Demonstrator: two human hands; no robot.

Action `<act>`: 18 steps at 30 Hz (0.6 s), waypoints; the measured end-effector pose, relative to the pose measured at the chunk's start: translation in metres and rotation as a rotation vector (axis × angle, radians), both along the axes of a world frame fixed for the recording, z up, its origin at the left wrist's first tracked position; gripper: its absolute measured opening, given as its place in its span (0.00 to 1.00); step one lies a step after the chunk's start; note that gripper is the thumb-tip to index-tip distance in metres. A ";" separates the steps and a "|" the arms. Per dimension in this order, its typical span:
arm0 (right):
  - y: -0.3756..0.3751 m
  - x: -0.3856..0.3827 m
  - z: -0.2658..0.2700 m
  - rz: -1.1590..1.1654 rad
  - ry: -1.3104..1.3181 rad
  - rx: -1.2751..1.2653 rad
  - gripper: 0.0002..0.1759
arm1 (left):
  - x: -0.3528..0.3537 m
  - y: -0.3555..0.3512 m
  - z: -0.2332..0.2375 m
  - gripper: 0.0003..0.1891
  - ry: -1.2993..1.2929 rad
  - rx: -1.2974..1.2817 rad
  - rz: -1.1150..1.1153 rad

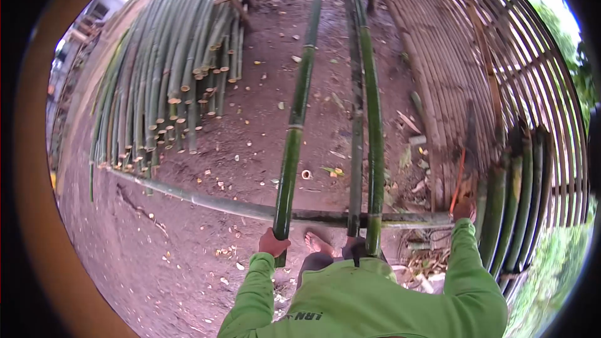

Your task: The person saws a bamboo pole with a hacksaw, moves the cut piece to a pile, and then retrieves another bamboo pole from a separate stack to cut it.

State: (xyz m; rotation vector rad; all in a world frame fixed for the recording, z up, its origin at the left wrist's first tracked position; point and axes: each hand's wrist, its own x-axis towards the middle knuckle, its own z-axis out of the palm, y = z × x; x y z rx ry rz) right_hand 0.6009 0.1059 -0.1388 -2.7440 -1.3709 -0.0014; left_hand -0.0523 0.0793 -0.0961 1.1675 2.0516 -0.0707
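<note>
My left hand (273, 242) is wrapped around the near end of a green bamboo pole (294, 144), which runs away from me. My right hand (464, 208) is stretched out to the right, at the edge of the slatted bamboo bench. Its fingers are closed at the near end of a long tool (468, 156) with a dark upper part and a thin orange strip; its exact kind is unclear. Two more poles, one glossy green (374, 138) and one duller (355, 131), lie lengthwise before me, their near ends at my lap. A grey-green bamboo pole (206, 202) crosses beneath them.
A big stack of cut bamboo poles (169, 56) lies at the left. The slatted bench (432, 69) and a lattice wall (532, 56) stand at the right, with several thick bamboo lengths (513, 200) upright near my right arm. Chips and a bamboo ring (306, 174) dot the dirt.
</note>
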 end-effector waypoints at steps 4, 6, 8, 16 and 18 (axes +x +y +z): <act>0.045 -0.055 -0.061 0.193 0.503 0.263 0.20 | -0.009 -0.018 0.064 0.29 -0.176 0.068 0.028; 0.085 -0.139 -0.029 0.269 0.771 0.273 0.20 | -0.025 -0.046 0.091 0.29 -0.265 0.048 0.075; 0.123 -0.243 0.005 0.368 1.059 0.253 0.20 | -0.045 -0.089 0.114 0.29 -0.362 -0.003 0.136; 0.175 -0.563 0.077 -0.078 1.927 -0.050 0.31 | -0.113 -0.260 0.183 0.36 -0.266 -0.053 0.177; 0.161 -0.601 0.036 -0.160 2.045 0.005 0.30 | -0.124 -0.289 0.195 0.36 -0.163 -0.003 0.241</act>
